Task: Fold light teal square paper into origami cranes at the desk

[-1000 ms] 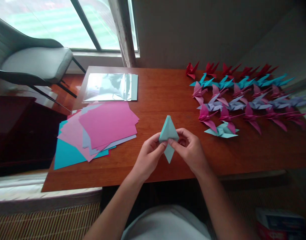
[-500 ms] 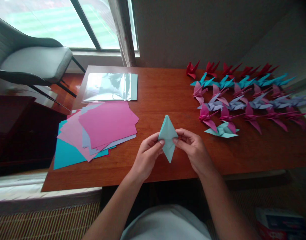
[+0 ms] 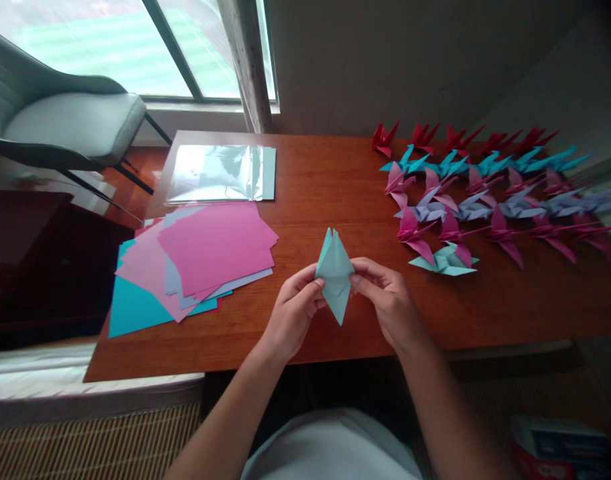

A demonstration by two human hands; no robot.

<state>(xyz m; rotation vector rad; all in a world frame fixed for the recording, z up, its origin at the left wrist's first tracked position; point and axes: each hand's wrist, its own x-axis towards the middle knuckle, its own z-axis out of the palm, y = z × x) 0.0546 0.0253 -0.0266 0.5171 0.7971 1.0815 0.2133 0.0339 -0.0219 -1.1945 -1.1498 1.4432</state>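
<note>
Both hands held a half-folded light-blue paper piece (image 3: 335, 277) just above the near-centre of the wooden table (image 3: 325, 180), pointed ends facing far & near. Left hand (image 3: 291, 317) pinched its left corner w/ thumb & forefinger, other fingers curled under; right hand (image 3: 388, 300) pinched the right corner the same way, fingers bent in. Paper was a kite/diamond shape, upper tip split into two flaps. To the left lay a loose stack of flat sheets (image 3: 195, 260), pink on top, blue & lilac underneath, w/ a clear plastic sleeve (image 3: 220, 173) just beyond it, toward the window. On the right, well apart from the hands, finished paper cranes (image 3: 485, 187) stood in rows — red farthest, then teal, pink, lilac, magenta; one light-blue crane (image 3: 442, 260) sat nearest the right hand. A grey chair (image 3: 70, 123) stood far left, off the table.
</note>
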